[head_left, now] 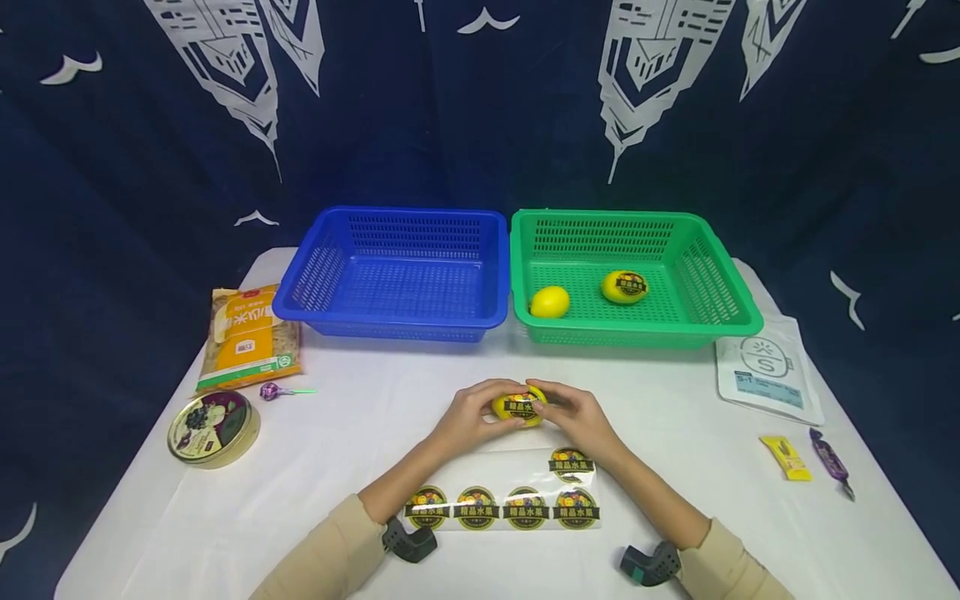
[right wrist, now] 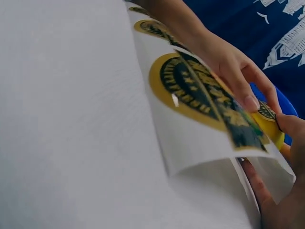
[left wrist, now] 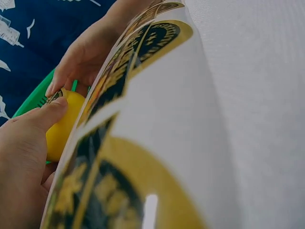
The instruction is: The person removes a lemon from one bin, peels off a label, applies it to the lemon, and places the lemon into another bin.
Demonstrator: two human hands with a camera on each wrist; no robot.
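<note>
Both hands hold a yellow lemon point(head_left: 507, 408) above the middle of the white table. A round black-and-gold label sticker point(head_left: 521, 406) lies on the lemon's upper side. My left hand point(head_left: 477, 417) grips the lemon from the left, and in the left wrist view its thumb point(left wrist: 55, 112) lies at the sticker's edge. From the other side my right hand point(head_left: 581, 419) holds it, thumb and fingers at the label. Just below the hands lies a clear sheet of the same stickers point(head_left: 502, 467), one in its upper row at the right and several along the lower row.
Behind stand a blue basket point(head_left: 390, 325) and a green basket point(head_left: 622, 333) holding one plain lemon point(head_left: 550, 302) and one labelled lemon point(head_left: 617, 287). Left lie a grain bag point(head_left: 251, 337), round tin point(head_left: 212, 427) and lollipop point(head_left: 272, 391); right, a white pouch point(head_left: 768, 371) and wrapped sweets point(head_left: 786, 458).
</note>
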